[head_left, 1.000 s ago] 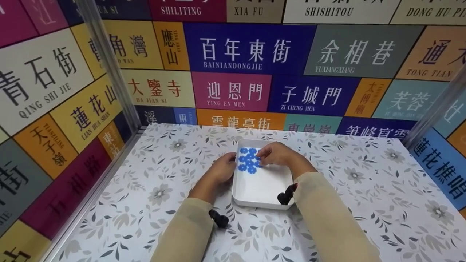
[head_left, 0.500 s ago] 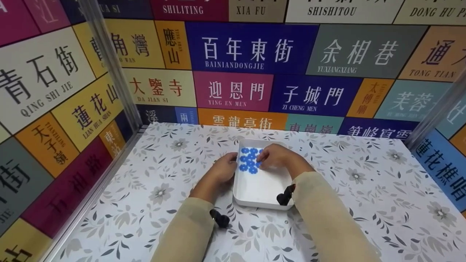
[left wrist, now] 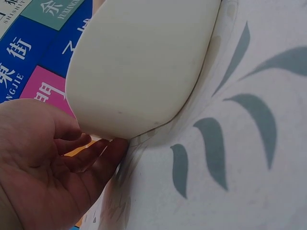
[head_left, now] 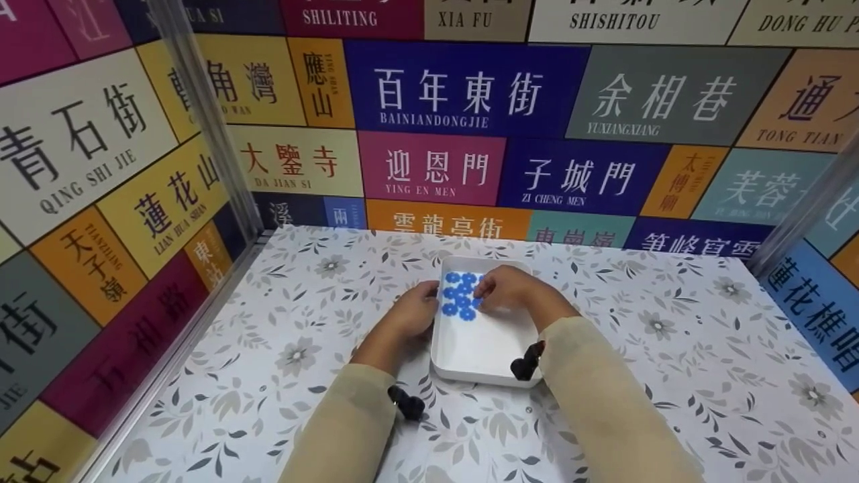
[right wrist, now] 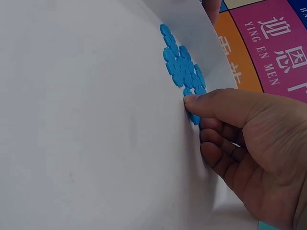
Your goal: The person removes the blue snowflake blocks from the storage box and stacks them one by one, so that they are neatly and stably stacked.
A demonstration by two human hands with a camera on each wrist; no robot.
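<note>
A white rectangular tray stands on the table, with several blue flower-shaped plastic pieces laid close together in its far left part. My left hand holds the tray's left side, its thumb at the rim and fingertips low against the outer wall in the left wrist view. Inside the tray my right hand pinches a blue flower-shaped piece at the near edge of the cluster. The thumb and fingers hide part of that piece. Whether it touches the tray's floor I cannot tell.
The table has a white cover printed with grey leaves and flowers. Colourful panels with lettering enclose it at the back and sides. A black device sits on the left sleeve, another on the right.
The right hand has shifted slightly downward over the right edge of the blue cluster, covering more of it. The left hand stays at the tray's side.
</note>
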